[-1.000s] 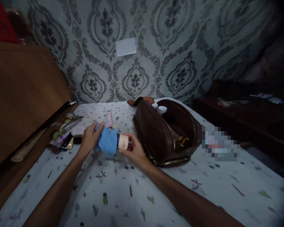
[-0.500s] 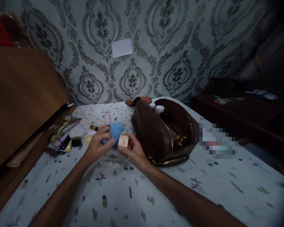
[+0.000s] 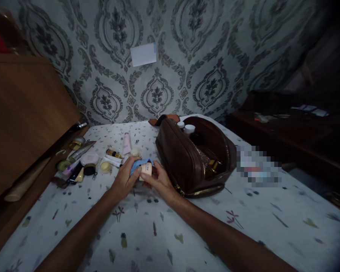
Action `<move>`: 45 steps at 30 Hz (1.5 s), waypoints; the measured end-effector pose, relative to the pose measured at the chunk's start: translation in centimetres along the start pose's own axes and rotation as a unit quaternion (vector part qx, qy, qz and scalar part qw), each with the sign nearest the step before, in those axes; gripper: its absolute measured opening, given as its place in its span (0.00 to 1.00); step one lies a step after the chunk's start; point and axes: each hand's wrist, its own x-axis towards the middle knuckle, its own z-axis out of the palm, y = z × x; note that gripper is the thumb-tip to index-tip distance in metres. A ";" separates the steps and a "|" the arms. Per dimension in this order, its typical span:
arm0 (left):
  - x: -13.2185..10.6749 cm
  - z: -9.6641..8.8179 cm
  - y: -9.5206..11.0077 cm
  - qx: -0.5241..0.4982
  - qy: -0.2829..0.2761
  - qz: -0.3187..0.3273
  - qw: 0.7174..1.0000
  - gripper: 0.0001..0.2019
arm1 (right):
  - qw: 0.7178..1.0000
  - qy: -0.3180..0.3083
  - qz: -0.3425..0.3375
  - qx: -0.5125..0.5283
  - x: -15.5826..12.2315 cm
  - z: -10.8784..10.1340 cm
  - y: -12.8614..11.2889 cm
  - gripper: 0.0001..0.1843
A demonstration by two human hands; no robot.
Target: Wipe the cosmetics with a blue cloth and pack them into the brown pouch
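Observation:
My left hand point(image 3: 126, 177) is closed on a blue cloth point(image 3: 136, 164), which is bunched against a small cream-coloured container with print on it point(image 3: 146, 169). My right hand point(image 3: 160, 179) grips that container from the right, thumb across its near side. What kind of container it is I cannot make out. Both hands meet above the patterned sheet point(image 3: 138, 234). Just right of them stands an open brown toiletry bag point(image 3: 181, 158), with white-lidded jars point(image 3: 189, 129) and gold-coloured items inside.
Behind my left hand lie a pink tube point(image 3: 126, 143), a gold-and-black tube point(image 3: 114, 153) and a pale yellow round pot point(image 3: 105, 166). Several cosmetics, including a black-lidded jar point(image 3: 90, 169), cluster beside the wooden cabinet point(image 3: 28, 113). A blurred patch point(image 3: 257, 166) is right of the bag.
My left hand has brought the blue cloth down and right onto the cream container. The pink tube now shows in full. The view has shifted slightly.

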 end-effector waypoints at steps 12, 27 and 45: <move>0.6 0.2 0.0 -0.110 0.041 -0.213 0.970 0.22 | 0.987 0.006 -0.105 -0.123 -0.4 0.1 1.3 0.30; 0.5 0.0 1.4 -0.049 0.013 -0.085 0.995 0.17 | 0.996 0.020 -0.017 -0.085 -0.6 0.5 0.1 0.23; -0.2 -0.4 1.4 0.041 0.086 0.018 0.995 0.15 | 0.999 -0.017 0.004 -0.045 -0.6 0.4 -0.2 0.28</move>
